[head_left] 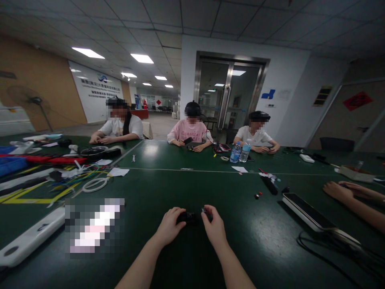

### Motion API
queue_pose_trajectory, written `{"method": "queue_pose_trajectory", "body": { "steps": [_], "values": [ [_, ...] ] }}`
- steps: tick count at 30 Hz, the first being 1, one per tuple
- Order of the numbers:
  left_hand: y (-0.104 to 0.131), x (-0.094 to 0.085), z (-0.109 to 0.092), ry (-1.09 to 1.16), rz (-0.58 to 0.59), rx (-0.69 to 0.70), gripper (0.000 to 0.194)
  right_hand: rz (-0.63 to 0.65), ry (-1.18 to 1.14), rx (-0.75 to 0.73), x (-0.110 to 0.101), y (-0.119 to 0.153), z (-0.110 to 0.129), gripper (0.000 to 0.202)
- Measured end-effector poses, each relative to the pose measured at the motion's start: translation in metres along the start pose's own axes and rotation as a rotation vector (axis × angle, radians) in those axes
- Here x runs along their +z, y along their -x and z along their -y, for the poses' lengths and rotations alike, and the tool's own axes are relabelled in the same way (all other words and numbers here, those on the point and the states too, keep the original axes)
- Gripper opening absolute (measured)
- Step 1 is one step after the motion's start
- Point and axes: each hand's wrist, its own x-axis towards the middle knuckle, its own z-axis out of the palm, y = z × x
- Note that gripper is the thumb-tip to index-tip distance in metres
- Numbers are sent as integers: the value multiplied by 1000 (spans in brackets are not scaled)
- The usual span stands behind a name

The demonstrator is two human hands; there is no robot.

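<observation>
Near the middle of the dark green table (237, 257), my left hand (171, 225) is closed around one end of a small black device (189, 217). Its exact kind is too dark to make out. A short gap to the right, my right hand (215, 228) pinches a small dark piece (203, 210) with a light spot between thumb and forefinger. What that piece is cannot be told. The two hands are apart, both just above the tabletop.
Left lie a white power strip (33, 237), a blurred-out bright phone-like item (96, 226) and a coiled white cable (95, 184). Right are a phone-like slab (309, 210), black cables (315, 249) and another person's hands (339, 192). Two water bottles (236, 152) stand before several seated people.
</observation>
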Motion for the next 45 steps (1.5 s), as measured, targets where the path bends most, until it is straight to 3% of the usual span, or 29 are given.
{"method": "queue_pose_trajectory", "body": {
  "steps": [11, 19, 29, 36, 40, 45],
  "values": [
    [-2, 5, 11, 35, 21, -3, 42, -228, -9, 87, -15, -12, -21, 43],
    [-2, 5, 14, 42, 9, 14, 40, -272, -28, 19, -14, -11, -16, 44],
    [-2, 5, 11, 37, 16, -8, 40, -68, 71, 19, -5, -4, -12, 38],
    [-3, 5, 8, 16, -18, 25, 37, 140, 100, -88, 6, 6, 7, 32],
    [-4, 8, 10, -17, -23, 35, 38, 182, 158, -198, 12, 6, 12, 29],
    [-5, 11, 13, -24, -28, 38, 38, 215, 318, -145, 19, 5, 10, 28]
  ]
}}
